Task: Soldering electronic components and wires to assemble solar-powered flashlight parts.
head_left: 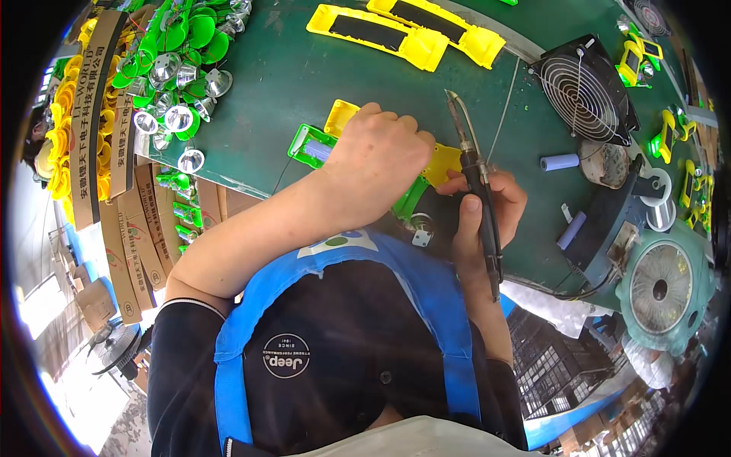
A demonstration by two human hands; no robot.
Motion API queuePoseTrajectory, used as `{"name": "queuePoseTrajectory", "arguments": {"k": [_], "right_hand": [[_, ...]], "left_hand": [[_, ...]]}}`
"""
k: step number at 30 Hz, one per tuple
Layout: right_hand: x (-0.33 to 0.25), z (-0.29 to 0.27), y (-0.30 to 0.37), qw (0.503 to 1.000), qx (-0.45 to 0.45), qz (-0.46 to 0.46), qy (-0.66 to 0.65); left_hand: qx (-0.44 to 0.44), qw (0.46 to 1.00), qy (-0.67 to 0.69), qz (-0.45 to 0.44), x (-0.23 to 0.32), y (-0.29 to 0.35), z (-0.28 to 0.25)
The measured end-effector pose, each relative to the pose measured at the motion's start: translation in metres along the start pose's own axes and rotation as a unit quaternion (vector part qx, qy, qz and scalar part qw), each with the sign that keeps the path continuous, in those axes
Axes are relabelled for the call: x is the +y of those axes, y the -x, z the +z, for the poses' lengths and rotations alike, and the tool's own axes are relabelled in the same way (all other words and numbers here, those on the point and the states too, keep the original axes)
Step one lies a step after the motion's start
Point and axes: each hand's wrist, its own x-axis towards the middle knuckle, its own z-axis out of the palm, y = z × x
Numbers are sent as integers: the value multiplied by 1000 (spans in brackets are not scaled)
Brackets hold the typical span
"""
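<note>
My left hand [384, 152] is curled closed over the bench, back of the hand up, and its fingertips and anything in them are hidden. Just left of it lies a green lamp housing [299, 157] with a blue-grey cylindrical battery [317, 150] in it, beside a yellow plastic part [339, 116]. To its right, between the hands, are another yellow part [444, 161], a green part [411, 199] and a small shiny reflector [420, 222]. My right hand [502, 199] grips the black handle of a soldering iron [478, 183], its metal tip pointing up and away.
Two yellow lamp casings [378, 36] lie at the far side. A pile of green lamp heads with reflectors [164, 72] fills the left, by cardboard boxes [99, 114]. At right are a black fan [582, 91], a loose battery [560, 161], a soldering station [601, 228] and a green fan [661, 286].
</note>
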Motion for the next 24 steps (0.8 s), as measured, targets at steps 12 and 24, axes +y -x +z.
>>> {"name": "queuePoseTrajectory", "arguments": {"k": [12,24], "right_hand": [[-4,-2,2,998,50,30,3],[1,-8,0,994,101,27,34]], "left_hand": [[-18,1000,-2,-9,1,2,0],[20,998,13,54,-12,14,-20]]}}
